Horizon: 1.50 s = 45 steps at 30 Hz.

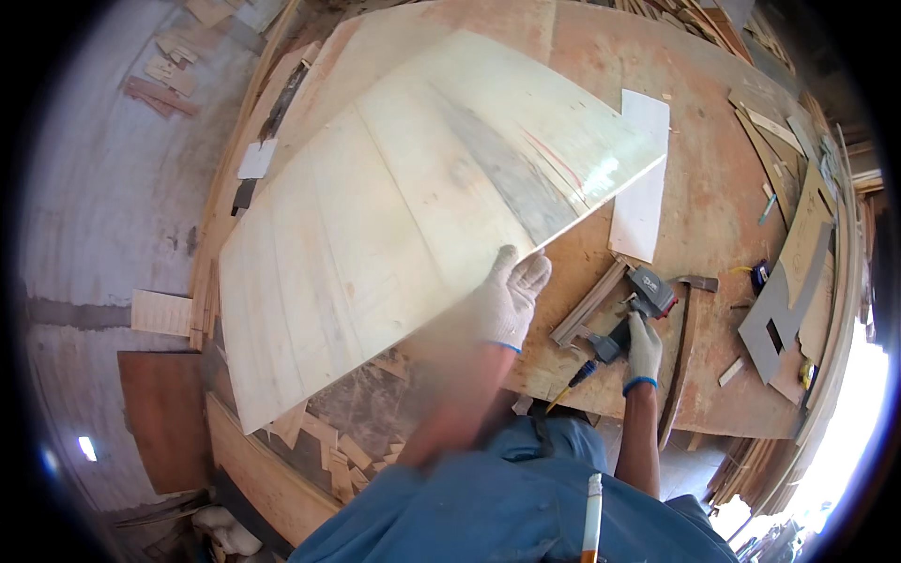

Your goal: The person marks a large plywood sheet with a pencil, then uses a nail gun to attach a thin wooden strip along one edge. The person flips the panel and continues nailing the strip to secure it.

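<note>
A large pale wooden panel (375,197) lies tilted across the workbench, its left end sticking out past the bench edge. My left hand (511,298), in a white knit glove, grips the panel's near edge, fingers at the rim. To the right, my gloved right hand (644,352) is closed round the handle of a pneumatic nail gun (649,286). The nail gun lies on its side on the bench, its long magazine (589,302) pointing up and to the right. From its base an air hose (558,399) runs toward my body.
Right of the nail gun lies a hammer (699,282). A white sheet (643,216) is partly under the panel. Farther right are a tape measure (759,273), a grey template (779,314) and wood strips. Scrap offcuts (349,460) litter the floor below the panel.
</note>
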Available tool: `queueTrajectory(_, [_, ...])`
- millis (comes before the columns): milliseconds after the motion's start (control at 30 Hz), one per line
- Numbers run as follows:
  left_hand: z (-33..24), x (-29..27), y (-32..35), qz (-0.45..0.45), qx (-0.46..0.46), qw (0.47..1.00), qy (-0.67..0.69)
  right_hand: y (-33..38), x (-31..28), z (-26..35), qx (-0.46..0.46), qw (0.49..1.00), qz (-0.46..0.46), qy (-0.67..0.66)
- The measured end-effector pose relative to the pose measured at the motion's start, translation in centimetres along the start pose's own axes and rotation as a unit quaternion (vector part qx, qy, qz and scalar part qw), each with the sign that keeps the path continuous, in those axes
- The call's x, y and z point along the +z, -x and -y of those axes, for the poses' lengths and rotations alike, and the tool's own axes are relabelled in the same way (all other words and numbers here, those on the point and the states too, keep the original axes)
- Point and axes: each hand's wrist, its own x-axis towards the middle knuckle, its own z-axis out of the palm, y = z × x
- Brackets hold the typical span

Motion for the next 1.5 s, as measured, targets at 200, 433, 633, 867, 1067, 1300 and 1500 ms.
queueTrajectory(200, [-0.4, 0.7, 0.7, 0.023, 0.048, 0.997, -0.061, -3.0, 0.8, -1.0, 0.048, 0.995, 0.012, -0.089])
queueTrajectory(433, [-1.4, 2.2, 1.8, -0.014, 0.067, 0.993, -0.092, -3.9, 2.7, -0.2, 0.064, 0.959, 0.088, -0.262])
queueTrajectory(633, [-2.1, 2.0, 1.7, 0.007, 0.054, 0.994, -0.098, -4.2, 5.4, -0.4, 0.102, 0.830, 0.277, -0.473])
queueTrajectory(867, [-2.5, 3.6, 3.0, -0.002, 0.045, 0.995, -0.091, -4.5, 9.9, -1.6, 0.108, 0.733, 0.396, -0.542])
queueTrajectory(1067, [-3.2, 3.7, 2.6, 0.032, 0.019, 0.997, -0.067, -5.5, 14.3, -5.0, -0.022, 0.871, 0.269, -0.410])
queueTrajectory(1300, [-1.5, 1.1, 0.4, -0.012, -0.025, 0.999, -0.045, -3.3, 4.1, 2.2, 0.118, 0.680, 0.406, -0.599])
queueTrajectory(1500, [1.4, -2.3, -1.5, -0.008, -0.089, 0.995, 0.044, -4.8, -6.4, 3.0, 0.039, 0.656, 0.413, -0.630])
